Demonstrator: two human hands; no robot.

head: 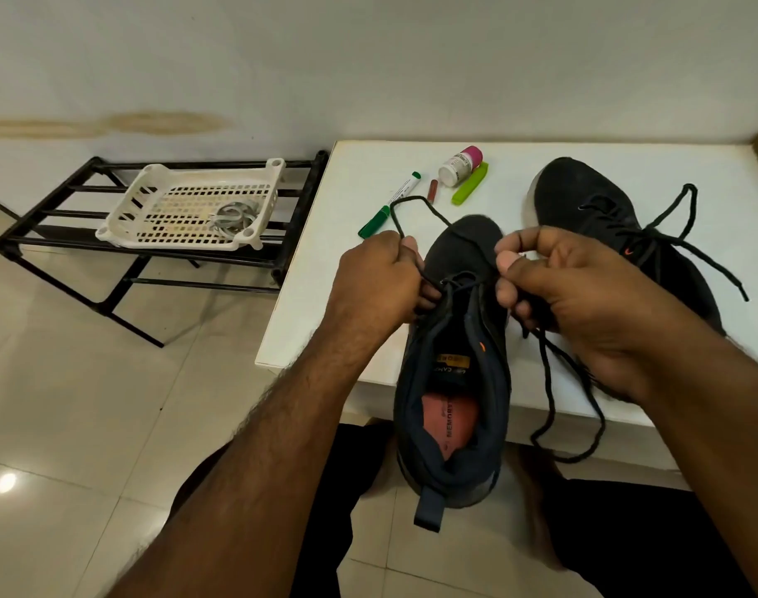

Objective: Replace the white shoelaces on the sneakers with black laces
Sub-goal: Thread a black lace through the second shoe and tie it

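lace [411, 205] is black woven cord, already crossed at the top eyelets of the near shoe [454, 360], toe pointing away, heel over the table [325, 317] edge. left hand [379, 280] pinches one end, looping up-left; right hand [580, 295] clamps the other, slack hanging below. second shoe [605, 226] laced, far right. white laces [232, 217] in basket [187, 205]

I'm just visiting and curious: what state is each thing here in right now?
Near shoe: held, black lace only partly threaded.
Far shoe: on the table, black lace in, ends loose.
Left hand: gripping the lace.
Right hand: gripping the lace.
Green marker: capped, lying flat.
Basket: holds pale laces.
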